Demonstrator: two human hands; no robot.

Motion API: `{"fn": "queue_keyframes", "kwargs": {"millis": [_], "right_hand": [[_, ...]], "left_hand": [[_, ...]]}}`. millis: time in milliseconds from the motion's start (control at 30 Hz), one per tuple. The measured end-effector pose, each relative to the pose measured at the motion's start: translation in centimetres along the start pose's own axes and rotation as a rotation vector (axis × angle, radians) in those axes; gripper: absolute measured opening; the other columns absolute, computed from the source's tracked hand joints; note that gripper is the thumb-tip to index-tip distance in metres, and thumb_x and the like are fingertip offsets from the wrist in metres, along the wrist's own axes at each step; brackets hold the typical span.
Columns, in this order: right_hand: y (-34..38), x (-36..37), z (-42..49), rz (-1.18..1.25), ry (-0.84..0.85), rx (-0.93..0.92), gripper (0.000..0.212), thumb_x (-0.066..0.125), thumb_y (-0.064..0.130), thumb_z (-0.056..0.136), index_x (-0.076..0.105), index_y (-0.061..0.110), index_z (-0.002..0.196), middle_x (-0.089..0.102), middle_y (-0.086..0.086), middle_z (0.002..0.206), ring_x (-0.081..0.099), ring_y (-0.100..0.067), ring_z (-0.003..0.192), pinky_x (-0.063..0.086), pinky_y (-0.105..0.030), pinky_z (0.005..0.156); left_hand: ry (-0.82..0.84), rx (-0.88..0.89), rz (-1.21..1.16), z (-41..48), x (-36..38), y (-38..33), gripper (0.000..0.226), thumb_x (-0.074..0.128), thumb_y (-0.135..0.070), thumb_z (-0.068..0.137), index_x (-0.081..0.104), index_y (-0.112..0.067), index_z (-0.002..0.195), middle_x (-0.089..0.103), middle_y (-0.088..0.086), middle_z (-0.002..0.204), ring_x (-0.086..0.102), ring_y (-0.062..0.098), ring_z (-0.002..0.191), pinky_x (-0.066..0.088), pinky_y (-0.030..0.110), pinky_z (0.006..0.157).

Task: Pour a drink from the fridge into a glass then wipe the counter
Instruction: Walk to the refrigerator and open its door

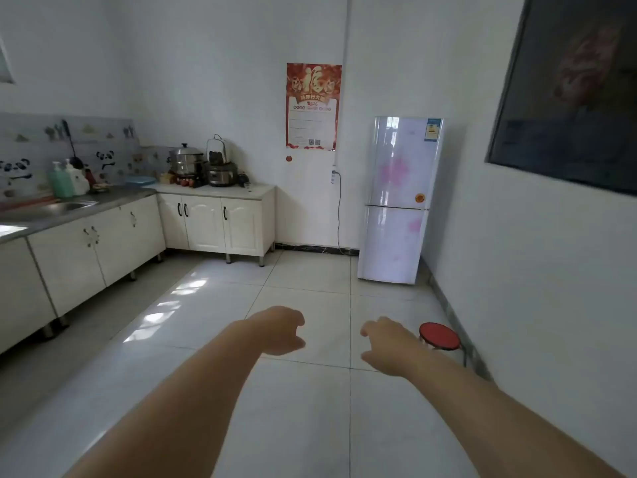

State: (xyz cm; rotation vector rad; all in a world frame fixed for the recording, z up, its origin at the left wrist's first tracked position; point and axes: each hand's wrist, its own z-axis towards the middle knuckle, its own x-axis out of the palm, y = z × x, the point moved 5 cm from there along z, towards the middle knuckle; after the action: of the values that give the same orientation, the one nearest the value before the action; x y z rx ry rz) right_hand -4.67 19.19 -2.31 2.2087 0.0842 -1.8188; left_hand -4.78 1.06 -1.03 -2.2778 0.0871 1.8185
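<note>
1. Clearly, in the head view the task was at its very beginning. The fridge (400, 198) stood at about 1 o'clock against the far wall, both doors closed, well apart from the person.
2. The left hand (279, 331) and the right hand (386, 343) were held out above the floor tiles (303, 277). Their fingers were loosely curled downward, and neither had hold of anything.
3. As I judge, nothing was done yet. Opening the fridge, taking the drink, pouring, and wiping the counter (117, 197) at 10 o'clock were all left.
4. The drink, if it was inside the fridge, was hidden. I could not make out a glass or a cloth, because the things near the sink (65, 205) and the pots (186, 162) at 11 o'clock were small and blurred.
5. The counter was cut off at the left edge. A red stool (439, 336) appeared just beside the right wrist, at 3 o'clock.
</note>
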Motion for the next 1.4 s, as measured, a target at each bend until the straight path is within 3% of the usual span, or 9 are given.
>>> {"fn": "queue_keyframes", "kwargs": {"millis": [700,1400], "right_hand": [[-0.2,-6.3,33.2,0.061,-0.052,0.037,0.051,0.053,0.030,0.089,0.036,0.016,0.136,0.038,-0.008,0.138,0.043,-0.024,0.121,0.040,-0.033,0.099],[-12.7,-14.5,71.8,0.153,-0.051,0.020,0.050,0.051,0.027,0.089,0.036,0.015,0.136,0.040,-0.009,0.136,0.043,-0.023,0.122,0.039,-0.031,0.098]], "left_hand": [[-0.009,-0.008,-0.160,29.4,-7.6,15.3,0.058,0.056,-0.036,0.091,0.035,-0.018,0.142,0.047,0.004,0.141,0.044,0.021,0.129,0.037,0.034,0.108],[-0.021,-0.002,-0.083,68.2,-17.2,19.3,0.059,0.055,-0.036,0.091,0.033,-0.017,0.143,0.045,0.004,0.143,0.043,0.022,0.130,0.037,0.035,0.108]]}}
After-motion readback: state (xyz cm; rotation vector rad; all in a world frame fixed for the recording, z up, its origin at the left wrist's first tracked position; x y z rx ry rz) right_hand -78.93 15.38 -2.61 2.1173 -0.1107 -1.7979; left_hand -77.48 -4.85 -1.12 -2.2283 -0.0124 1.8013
